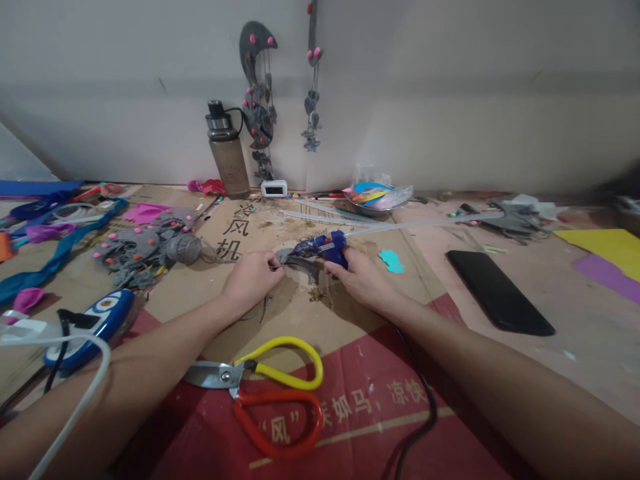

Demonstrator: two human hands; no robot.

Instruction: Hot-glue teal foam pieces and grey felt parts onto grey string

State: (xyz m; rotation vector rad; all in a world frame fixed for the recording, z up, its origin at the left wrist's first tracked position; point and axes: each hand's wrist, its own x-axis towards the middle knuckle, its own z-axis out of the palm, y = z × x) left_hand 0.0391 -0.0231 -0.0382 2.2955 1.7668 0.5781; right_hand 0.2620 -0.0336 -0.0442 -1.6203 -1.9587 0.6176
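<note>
My right hand (pixel 357 272) is wrapped round a blue hot glue gun (pixel 327 245), a clear glue stick (pixel 363 230) jutting from its back end. The gun's nozzle points left, at a grey felt piece (pixel 306 265). Pinched at the left end of that felt is my left hand (pixel 257 275), its fingers closed on the edge. Thin grey cord (pixel 264 308) hangs below this hand. Nearer to me lie scissors (pixel 233 377) with one yellow and one red handle, blades to the left.
Grey felt shapes and yarn (pixel 183 247) lie left, near a blue power strip (pixel 113 313). A bottle (pixel 230 160) and a small white device (pixel 275 189) stand by the wall. A dish (pixel 380 208) holds coloured pieces. A black phone (pixel 497 290) lies right; the gun's cable (pixel 425 393) runs toward me.
</note>
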